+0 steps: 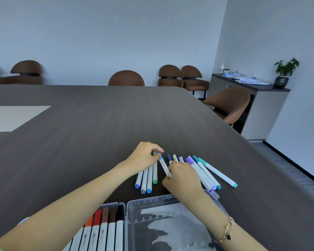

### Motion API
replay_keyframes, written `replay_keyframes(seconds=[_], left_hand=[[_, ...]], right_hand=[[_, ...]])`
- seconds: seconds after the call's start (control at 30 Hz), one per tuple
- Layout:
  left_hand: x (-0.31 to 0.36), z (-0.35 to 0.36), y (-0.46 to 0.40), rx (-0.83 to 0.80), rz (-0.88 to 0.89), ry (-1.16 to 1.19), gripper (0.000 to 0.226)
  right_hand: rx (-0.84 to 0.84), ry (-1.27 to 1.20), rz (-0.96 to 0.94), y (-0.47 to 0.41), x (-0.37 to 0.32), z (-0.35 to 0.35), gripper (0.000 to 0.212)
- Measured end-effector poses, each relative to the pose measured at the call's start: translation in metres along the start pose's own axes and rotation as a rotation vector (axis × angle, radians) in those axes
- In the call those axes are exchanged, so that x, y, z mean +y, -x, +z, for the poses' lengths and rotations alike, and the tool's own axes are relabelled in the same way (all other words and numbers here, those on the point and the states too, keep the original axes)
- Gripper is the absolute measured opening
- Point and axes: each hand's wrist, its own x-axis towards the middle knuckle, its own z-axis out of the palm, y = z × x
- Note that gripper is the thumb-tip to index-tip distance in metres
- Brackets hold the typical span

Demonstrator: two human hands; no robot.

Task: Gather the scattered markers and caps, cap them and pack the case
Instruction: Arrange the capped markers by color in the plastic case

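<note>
A fan of white-barrelled markers lies on the dark table. Several blue, grey and green ones (146,178) lie on the left, and purple and teal ones (208,173) on the right. My right hand (182,178) grips the barrel of a blue marker (164,166). My left hand (145,154) pinches at that marker's blue cap end. The clear plastic case (127,205) lies open at the near edge. Its left half holds orange, red, brown and black capped markers (105,227). The right half (152,201) holds no markers.
Brown chairs (126,78) stand along the far side and right side of the dark wooden table (98,124). A pale inset panel (13,116) sits at the left. A sideboard (257,98) with a potted plant (285,73) stands at the right wall.
</note>
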Motion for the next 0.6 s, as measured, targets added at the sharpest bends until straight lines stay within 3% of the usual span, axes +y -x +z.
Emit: replay_keyframes(seconds=[0.2, 0.37, 0.47, 0.6], left_hand=[[0.013, -0.037, 0.041, -0.004, -0.026, 0.106, 0.018], [0.014, -0.054, 0.102, -0.059, -0.104, 0.114, 0.019], [0.009, -0.056, 0.132, -0.107, -0.131, 0.164, 0.02], [0.009, -0.05, 0.157, -0.106, -0.12, 0.2, 0.021]], right_hand=[[-0.067, -0.169, -0.005, 0.035, -0.022, -0.021, 0.016], [-0.42, -0.443, -0.016, 0.079, -0.056, -0.032, 0.041], [-0.502, -0.463, -0.031, 0.097, -0.066, -0.028, 0.052], [-0.524, -0.423, -0.074, 0.113, -0.067, -0.029, 0.042]])
